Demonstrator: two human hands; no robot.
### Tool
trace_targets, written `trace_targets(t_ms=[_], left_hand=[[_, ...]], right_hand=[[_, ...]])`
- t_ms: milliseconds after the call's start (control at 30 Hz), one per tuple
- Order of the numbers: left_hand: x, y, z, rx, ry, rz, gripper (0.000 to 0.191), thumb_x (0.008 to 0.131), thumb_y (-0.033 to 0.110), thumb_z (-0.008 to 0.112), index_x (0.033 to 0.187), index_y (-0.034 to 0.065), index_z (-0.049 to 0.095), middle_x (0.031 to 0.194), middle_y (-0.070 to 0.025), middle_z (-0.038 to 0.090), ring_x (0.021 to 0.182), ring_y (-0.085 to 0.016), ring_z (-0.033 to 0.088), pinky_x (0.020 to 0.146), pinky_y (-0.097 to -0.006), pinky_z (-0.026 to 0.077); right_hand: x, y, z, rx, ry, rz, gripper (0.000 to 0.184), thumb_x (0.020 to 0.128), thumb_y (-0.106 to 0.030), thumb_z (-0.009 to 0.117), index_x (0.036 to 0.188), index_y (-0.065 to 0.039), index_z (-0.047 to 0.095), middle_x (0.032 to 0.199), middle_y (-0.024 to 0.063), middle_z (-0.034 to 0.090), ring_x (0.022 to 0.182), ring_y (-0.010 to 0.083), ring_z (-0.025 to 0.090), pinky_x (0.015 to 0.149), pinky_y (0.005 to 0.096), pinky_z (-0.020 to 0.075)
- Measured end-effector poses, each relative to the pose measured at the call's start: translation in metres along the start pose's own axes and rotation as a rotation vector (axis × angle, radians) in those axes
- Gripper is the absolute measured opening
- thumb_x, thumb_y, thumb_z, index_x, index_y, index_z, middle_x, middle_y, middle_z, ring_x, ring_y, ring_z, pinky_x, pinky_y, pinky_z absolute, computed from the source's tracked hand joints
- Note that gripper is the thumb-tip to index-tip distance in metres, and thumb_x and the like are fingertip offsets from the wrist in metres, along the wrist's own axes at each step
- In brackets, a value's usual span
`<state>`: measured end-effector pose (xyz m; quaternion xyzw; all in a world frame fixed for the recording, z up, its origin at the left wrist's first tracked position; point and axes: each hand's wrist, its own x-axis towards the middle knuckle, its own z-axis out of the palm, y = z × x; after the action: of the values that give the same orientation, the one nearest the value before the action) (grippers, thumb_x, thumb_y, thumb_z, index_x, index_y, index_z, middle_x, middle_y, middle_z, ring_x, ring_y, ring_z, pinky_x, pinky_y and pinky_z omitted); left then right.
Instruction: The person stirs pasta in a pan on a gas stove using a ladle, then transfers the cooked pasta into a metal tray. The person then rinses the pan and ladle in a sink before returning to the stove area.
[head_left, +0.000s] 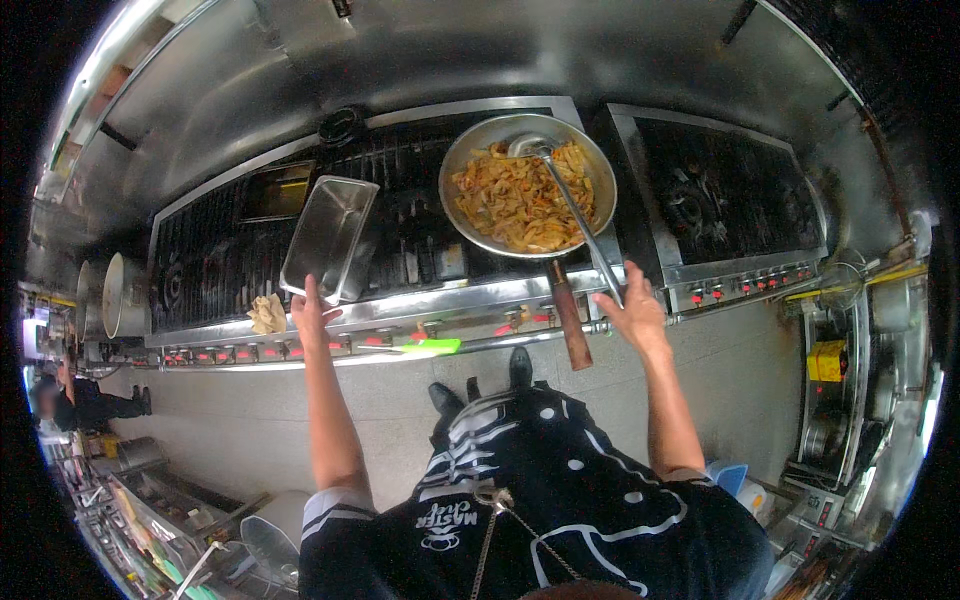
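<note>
My left hand (310, 309) is at the near end of an empty rectangular steel pan (328, 236), its fingers at the rim; whether it grips the rim is unclear. My right hand (636, 307) is beside the handle end of a metal ladle (577, 210), thumb and fingers spread about it. The ladle's bowl lies in a large round frying pan (452, 214) filled with cooked sliced food (517, 199). This pan sits on the stove (405, 217), its wooden handle (571, 322) pointing towards me.
A crumpled cloth or paper (268, 314) lies on the stove's front edge. A green-handled utensil (431, 346) rests by the red knobs. A second burner unit (727, 195) stands at right, large pots (114, 296) at left. Another person (97, 397) is far left.
</note>
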<state>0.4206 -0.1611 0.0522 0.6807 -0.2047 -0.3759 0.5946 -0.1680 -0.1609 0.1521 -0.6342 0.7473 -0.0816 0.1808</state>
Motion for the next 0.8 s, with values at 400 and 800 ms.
trace_targets(t_ms=[400,800], left_hand=[[-0.262,-0.097,0.207,-0.087,-1.144,-0.884,0.067,0.1,0.065,0.046,0.134,0.0068,0.05,0.108,-0.0174,0.068,0.1,-0.033,0.07,0.088,-0.0495,0.057],[-0.316,-0.112,0.285,-0.504,-0.991,-0.93,0.021,0.092,0.029,0.065,0.089,0.0096,0.056,0.067,-0.0072,0.058,0.057,-0.025,0.061,0.048,-0.0426,0.047]], right_hand=[[0.024,0.058,-0.058,0.13,-0.15,-0.054,0.046,0.104,-0.046,0.047,0.113,-0.001,0.054,0.088,0.0325,0.068,0.086,0.0533,0.066,0.075,0.0601,0.0528],[-0.036,0.027,-0.01,1.083,-0.659,0.485,0.042,0.105,-0.047,0.05,0.1,-0.006,0.056,0.059,-0.0046,0.046,0.043,0.0129,0.044,0.04,0.0352,0.0394]])
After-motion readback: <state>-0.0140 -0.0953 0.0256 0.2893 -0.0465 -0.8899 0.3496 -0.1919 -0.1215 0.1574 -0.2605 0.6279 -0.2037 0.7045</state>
